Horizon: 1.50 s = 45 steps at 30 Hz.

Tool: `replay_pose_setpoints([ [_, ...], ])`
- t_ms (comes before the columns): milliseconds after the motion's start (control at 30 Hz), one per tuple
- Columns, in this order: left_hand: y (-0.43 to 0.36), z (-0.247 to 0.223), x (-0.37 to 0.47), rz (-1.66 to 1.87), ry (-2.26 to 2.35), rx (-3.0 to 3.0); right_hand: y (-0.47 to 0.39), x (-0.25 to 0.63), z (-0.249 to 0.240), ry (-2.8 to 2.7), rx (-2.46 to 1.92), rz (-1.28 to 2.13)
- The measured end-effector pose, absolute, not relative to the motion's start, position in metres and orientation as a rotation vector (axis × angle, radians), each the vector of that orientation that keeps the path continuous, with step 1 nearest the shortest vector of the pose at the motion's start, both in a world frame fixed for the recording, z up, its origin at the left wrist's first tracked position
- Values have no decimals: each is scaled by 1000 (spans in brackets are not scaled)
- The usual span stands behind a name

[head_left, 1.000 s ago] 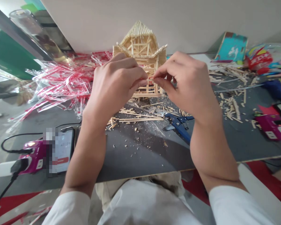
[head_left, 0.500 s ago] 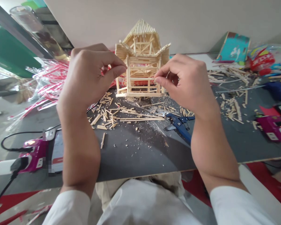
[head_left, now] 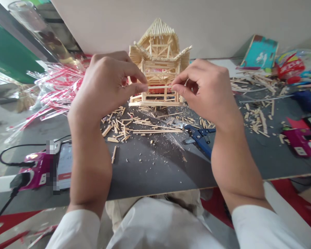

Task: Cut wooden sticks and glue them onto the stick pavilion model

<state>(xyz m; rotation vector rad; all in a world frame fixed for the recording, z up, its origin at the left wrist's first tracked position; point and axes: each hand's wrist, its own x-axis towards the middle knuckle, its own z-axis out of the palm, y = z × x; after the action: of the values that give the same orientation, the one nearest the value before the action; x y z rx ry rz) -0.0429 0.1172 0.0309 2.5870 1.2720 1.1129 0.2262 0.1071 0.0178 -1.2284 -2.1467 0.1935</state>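
Note:
A small house model (head_left: 159, 64) of pale wooden sticks, with a peaked roof and an open frame below, stands toward the back of the dark table (head_left: 155, 176). At the left front post of its frame is my left hand (head_left: 111, 83), thumb and forefinger close together; anything between them is too small to make out. My right hand (head_left: 204, 88) pinches at the right front post, by the rail; whether it grips the post or a small piece is unclear. Cut stick pieces (head_left: 119, 128) and two long sticks lie in front of the model.
Blue cutters (head_left: 200, 138) lie beside my right forearm. Red and clear plastic wrappers (head_left: 59, 83) heap up at the left, above a phone (head_left: 64, 166) and a purple power adapter (head_left: 37, 166). More wood scraps (head_left: 259, 117) and another purple adapter (head_left: 302, 142) are at the right.
My left hand has moved right and slightly down along the frame's front. The model appears shifted slightly to the right and up. My right hand has hardly moved.

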Motion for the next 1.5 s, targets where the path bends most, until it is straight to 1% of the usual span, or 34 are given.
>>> replay_pose_setpoints([
  [200, 116, 32, -43, 944, 1302, 2655, 104, 229, 23, -2151, -1240, 177],
  [333, 115, 32, -42, 960, 1322, 2627, 103, 233, 26, -2132, -1260, 147],
  [433, 116, 32, -41, 950, 1305, 2624, 103, 234, 26, -2144, -1296, 199],
  [633, 121, 29, -39, 1055, 1233, 2631, 104, 233, 23, -2141, -1304, 260],
  [833, 118, 32, -40, 1006, 1267, 2632, 102, 231, 27, -2180, -1288, 193],
  [1000, 118, 31, -39, 1027, 1254, 2631, 102, 233, 26, -2192, -1267, 239],
  [1400, 123, 29, -42, 1005, 1294, 2625, 102, 232, 25, -2200, -1259, 196],
  [1500, 120, 35, -50, 946, 1315, 2600, 105, 233, 22, -2205, -1207, 161],
])
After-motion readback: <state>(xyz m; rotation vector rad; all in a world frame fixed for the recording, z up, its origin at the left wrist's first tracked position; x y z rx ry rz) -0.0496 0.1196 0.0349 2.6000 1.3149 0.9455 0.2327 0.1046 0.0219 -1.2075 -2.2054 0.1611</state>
